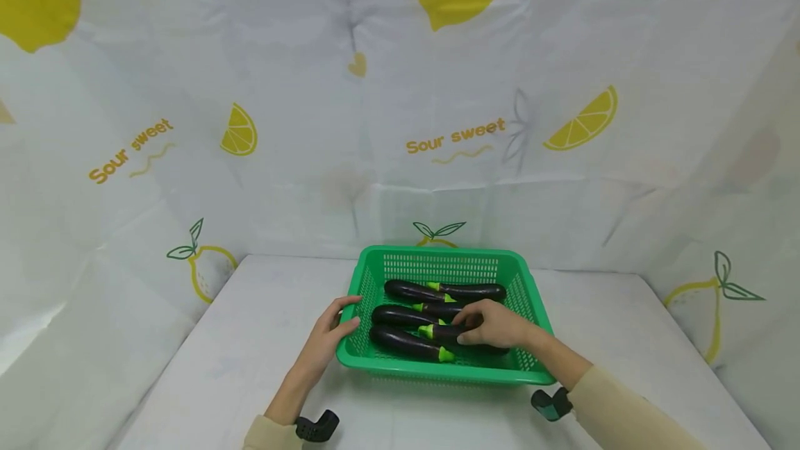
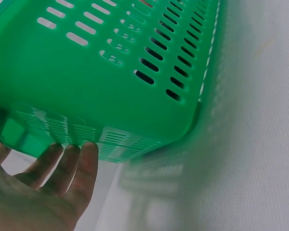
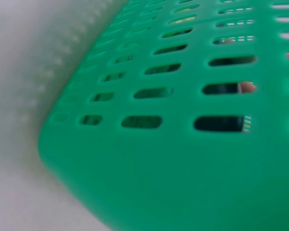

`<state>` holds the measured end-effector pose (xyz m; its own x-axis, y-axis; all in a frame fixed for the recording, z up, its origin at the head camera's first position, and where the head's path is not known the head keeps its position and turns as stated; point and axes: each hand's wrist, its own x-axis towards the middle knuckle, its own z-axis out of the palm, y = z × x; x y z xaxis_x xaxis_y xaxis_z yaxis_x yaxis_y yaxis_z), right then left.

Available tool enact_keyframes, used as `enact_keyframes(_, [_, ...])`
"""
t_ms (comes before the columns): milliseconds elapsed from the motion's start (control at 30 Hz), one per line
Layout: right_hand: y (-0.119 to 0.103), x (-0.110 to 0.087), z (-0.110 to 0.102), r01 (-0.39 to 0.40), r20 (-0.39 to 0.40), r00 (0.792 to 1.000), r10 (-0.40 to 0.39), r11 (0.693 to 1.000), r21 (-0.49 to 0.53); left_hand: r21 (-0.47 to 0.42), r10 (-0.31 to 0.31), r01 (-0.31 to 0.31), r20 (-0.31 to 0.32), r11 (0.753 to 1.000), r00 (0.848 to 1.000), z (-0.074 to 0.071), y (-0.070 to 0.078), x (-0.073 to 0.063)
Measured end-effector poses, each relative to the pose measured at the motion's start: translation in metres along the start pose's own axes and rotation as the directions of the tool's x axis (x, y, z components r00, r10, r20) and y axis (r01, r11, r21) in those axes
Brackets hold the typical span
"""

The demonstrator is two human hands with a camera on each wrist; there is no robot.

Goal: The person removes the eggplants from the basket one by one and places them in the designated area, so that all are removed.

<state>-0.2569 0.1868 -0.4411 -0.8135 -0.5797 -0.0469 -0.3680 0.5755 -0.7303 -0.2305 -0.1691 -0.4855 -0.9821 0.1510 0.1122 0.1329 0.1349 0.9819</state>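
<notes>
A green plastic basket point(image 1: 450, 373) with slotted walls holds several dark purple eggplants with green stem ends. My right hand point(image 1: 496, 325) reaches over its front right side and grips an eggplant point(image 1: 445, 332) in the right half of the basket. An eggplant point(image 1: 403, 342) lies to the left, nearer the front wall. At the basket's left side, my left hand point(image 1: 328, 328) touches the wall with its fingers fairly straight; the left wrist view shows the fingertips point(image 2: 89, 151) against the slotted outside. Basket wall point(image 3: 149, 159) hides most of my right hand in the right wrist view.
The basket stands on a white table point(image 1: 250, 325), with tabletop showing on both sides and in front. Behind it hangs a white sheet point(image 1: 300, 123) printed with lemons and words. Dark devices point(image 1: 317, 426) are strapped to the wrists.
</notes>
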Motion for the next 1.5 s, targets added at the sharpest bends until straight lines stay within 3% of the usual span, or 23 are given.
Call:
enact_keyframes(333, [-0.001,-0.005,-0.008,0.053,-0.054,0.997,-0.050,0.997,0.053,0.013,-0.001,0.001,-0.005,1.000,1.000,0.001,-0.002,0.000])
enact_keyframes(900, [-0.020,-0.030,-0.034,-0.024,-0.183,0.982,0.036,0.997,0.067,0.023,0.006,-0.005,-0.007,1.000,1.000,0.001,0.000,0.000])
enact_keyframes(1500, [-0.022,-0.069,-0.065,-0.074,-0.315,0.944,0.096,0.994,0.080,0.017,0.001,-0.001,-0.011,1.000,1.000,0.002,0.000,0.000])
